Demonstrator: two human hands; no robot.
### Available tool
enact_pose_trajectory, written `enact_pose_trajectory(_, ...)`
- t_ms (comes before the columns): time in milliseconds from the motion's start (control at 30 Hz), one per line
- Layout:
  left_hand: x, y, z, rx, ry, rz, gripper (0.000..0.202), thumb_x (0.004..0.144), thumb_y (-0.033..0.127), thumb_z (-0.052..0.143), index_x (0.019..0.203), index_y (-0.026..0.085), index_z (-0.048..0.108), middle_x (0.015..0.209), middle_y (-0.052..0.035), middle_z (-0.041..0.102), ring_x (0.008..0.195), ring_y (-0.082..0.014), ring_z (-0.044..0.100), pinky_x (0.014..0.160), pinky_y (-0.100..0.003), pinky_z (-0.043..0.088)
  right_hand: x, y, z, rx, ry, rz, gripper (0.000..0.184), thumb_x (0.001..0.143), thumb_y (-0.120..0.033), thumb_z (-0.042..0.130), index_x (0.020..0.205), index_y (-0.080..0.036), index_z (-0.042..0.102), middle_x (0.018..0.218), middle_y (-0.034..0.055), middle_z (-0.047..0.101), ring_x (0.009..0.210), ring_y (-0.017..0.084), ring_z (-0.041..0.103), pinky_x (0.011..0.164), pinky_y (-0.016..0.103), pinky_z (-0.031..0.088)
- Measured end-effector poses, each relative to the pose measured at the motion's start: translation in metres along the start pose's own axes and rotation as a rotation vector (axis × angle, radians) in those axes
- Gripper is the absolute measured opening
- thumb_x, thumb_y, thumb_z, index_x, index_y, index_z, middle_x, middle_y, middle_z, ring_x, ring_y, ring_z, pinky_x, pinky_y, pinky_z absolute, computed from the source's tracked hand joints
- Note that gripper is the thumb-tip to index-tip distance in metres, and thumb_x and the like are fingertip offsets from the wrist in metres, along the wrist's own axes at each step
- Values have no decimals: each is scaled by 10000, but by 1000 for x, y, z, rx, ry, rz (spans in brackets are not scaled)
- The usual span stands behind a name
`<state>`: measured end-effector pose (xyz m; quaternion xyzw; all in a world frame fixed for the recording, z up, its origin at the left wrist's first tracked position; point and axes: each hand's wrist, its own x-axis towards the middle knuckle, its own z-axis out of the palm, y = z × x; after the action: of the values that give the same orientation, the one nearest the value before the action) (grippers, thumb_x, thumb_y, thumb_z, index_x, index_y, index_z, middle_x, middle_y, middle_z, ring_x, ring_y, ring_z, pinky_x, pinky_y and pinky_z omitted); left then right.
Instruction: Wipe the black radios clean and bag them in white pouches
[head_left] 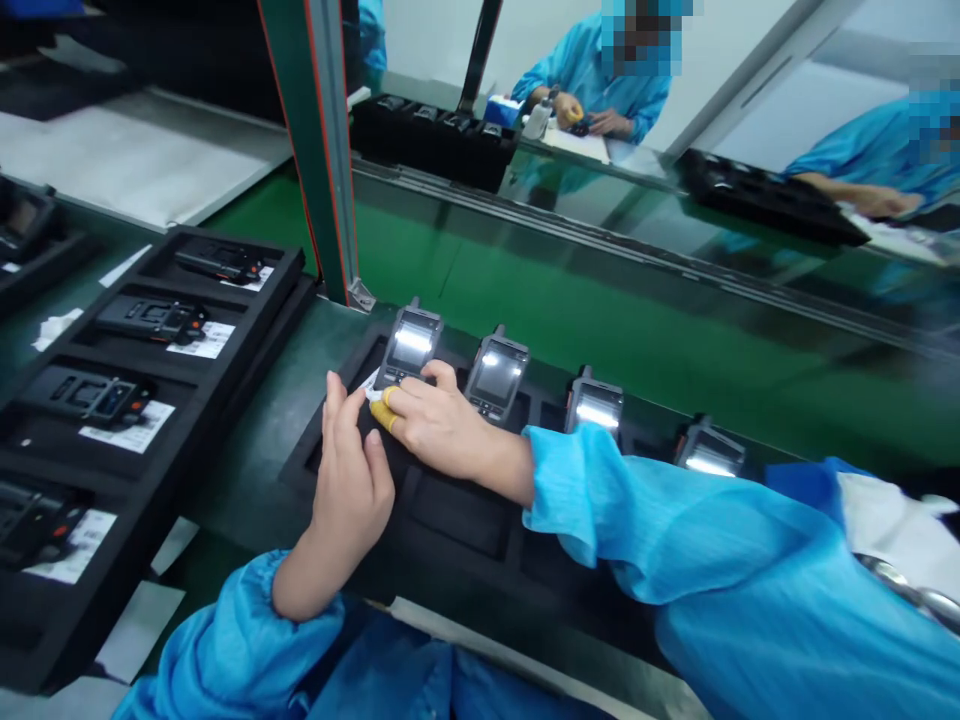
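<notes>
Here's the right hand [442,425] over the far left corner of the black foam tray [457,515], two fingers in yellow finger cots [385,412], curled in at a small white piece [373,393]. Whether they're clamped on it, I can't tell! The left hand [352,480] stands upright just beside, fingers straight, thumb apart, fingertips right by that white piece. Behind the knuckles, the leftmost handheld device [412,338] sits screen-up at the tray's far left corner, and three more devices [499,370] line up along the far edge, screens catching the light. Over to the left, a second foam tray [196,395] lies along the dark green tabletop [259,425], its four devices back-up by white labels [201,340]. And beyond the glass, two blue-sleeved co-workers [574,70] lean over their own bench.
</notes>
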<state>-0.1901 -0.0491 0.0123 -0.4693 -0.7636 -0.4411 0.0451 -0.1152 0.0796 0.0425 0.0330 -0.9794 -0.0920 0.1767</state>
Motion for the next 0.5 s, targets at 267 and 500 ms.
enact_pose_trajectory(267,4,-3,-3,18,23,37,399,928,253,402,1298,107,422,1448,-253,389,1365,-290,378,1072,-474,388,-124,32,-103,-275,121,547,456,961,-303,276,873,-253,720,776,57,655,723,163,530,727,406,254)
enact_pose_trajectory(500,10,-2,-10,167,18,79,297,858,372,539,1068,170,595,864,-94,635,893,-315,630,813,-484,514,-286,-18,-162,-498,107,1183,550,884,-616,299,776,-272,715,659,119,620,605,216,535,589,406,335)
